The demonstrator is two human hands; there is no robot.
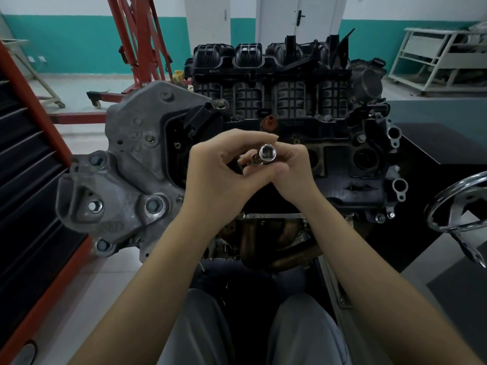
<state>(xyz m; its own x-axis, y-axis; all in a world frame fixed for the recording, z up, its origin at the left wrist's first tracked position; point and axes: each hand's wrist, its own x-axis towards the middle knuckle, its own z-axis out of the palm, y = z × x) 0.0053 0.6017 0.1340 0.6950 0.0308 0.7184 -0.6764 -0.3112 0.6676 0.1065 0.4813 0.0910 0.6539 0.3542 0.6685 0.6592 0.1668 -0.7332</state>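
A shiny chrome socket (pixel 267 153) points its open hex end up at me, held above the middle of a car engine (pixel 342 164). My right hand (pixel 293 175) grips the socket from the right with curled fingers and thumb. My left hand (pixel 221 177) curls in from the left, its fingertips pinching a dark shaft (pixel 249 162) just behind the socket. What the shaft belongs to is hidden inside my hands. The engine shows a black ribbed intake manifold (pixel 274 83) at the back and a grey cast bracket (pixel 126 175) with several bolts at the left.
A red tool cabinet (pixel 29 164) with dark drawers stands at the left. A red engine hoist (pixel 137 48) is behind the engine. A chrome handwheel (pixel 458 209) sits at the right on the dark stand (pixel 448 143). A white shelf rack (pixel 437 59) stands at the back right.
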